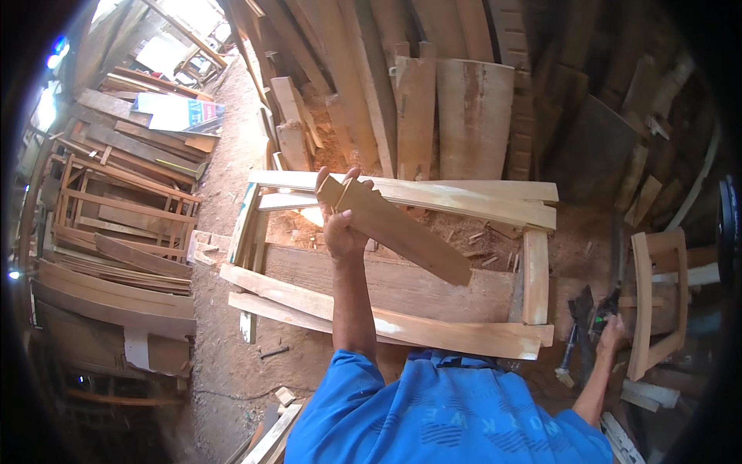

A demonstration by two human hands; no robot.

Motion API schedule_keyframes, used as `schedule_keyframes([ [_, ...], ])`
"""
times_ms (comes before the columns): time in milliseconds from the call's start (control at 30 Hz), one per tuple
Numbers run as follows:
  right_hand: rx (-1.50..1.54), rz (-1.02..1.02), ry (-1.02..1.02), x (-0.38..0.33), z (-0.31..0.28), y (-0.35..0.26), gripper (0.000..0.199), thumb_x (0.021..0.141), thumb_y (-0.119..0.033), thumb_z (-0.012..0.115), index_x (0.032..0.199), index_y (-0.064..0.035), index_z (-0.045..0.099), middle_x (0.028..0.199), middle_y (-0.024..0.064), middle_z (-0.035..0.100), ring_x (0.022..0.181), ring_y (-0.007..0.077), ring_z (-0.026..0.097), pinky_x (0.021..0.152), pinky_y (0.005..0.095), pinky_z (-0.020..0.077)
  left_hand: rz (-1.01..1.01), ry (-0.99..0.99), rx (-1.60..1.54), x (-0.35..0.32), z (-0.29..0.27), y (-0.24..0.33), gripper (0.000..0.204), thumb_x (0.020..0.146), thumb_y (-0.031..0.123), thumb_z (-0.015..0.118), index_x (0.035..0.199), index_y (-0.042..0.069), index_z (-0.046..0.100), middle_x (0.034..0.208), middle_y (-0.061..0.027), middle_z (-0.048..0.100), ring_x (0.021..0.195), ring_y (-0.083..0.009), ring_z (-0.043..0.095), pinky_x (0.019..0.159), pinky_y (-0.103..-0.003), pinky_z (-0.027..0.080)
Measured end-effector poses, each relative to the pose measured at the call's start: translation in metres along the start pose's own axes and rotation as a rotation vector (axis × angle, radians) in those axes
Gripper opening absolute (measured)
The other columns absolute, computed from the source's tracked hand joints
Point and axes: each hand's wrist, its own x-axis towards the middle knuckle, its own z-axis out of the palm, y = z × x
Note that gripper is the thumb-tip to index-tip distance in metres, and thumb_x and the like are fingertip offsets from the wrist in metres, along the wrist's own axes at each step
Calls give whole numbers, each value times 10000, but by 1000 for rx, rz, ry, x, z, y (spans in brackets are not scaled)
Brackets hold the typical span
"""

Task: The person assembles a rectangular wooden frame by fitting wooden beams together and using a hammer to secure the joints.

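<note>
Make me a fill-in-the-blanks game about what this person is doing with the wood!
1. The left hand holds up a flat piece of ____ with a notched end.
2. The right hand reaches to the person's ____ side, onto a dark tool.
3. In front of the person lies a rectangular wooden ____.
4. The person's shirt is ____.

Missing words: wood; right; frame; blue

A flat, pale-brown wooden slat with a notched upper end (394, 230) was held up in the air, tilted so that its notched end pointed up-left and its plain end slanted down to the right (over the light wooden frame on the floor). A dark power tool with a green patch (599, 313) lay low at the right, beside the frame's right rail.
</note>
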Motion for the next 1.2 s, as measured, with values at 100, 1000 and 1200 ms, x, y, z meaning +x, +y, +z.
schedule_keyframes([
  [100, 104, -96, -6, -6, 18, 46, 287, 945, -165, 565, 1076, 44, 712, 973, 94, 714, 926, 199, 635, 873, 350, 485, -131, -8, -210, -2, 20, -29, 985, 734, 75, 622, 1629, 204, 232, 1523, -277, 436, 1304, -421, 558, 1109, -590, 481],
  [1000, -739, -100, 34, -135, 46, -148, 801, 823, -268, 797, 1523, -90, 451, 1499, 242, 454, 1405, 407, 421, 1187, 509, 316, -270, 384, -346, -68, -25, -79, 768, 814, 106, 617, 1532, 220, 371, 1373, -206, 548, 1240, -433, 611, 1041, -633, 534],
  [1200, -92, -655, -610, -177, 71, -250, 780, 799, -264, 825, 1459, -17, 491, 1414, 218, 543, 1287, 354, 538, 1105, 470, 440, -429, 713, -313, -73, -59, -108, 402, 908, 114, 641, 1271, 176, 480, 1147, -115, 613, 1032, -303, 655, 947, -570, 575],
])
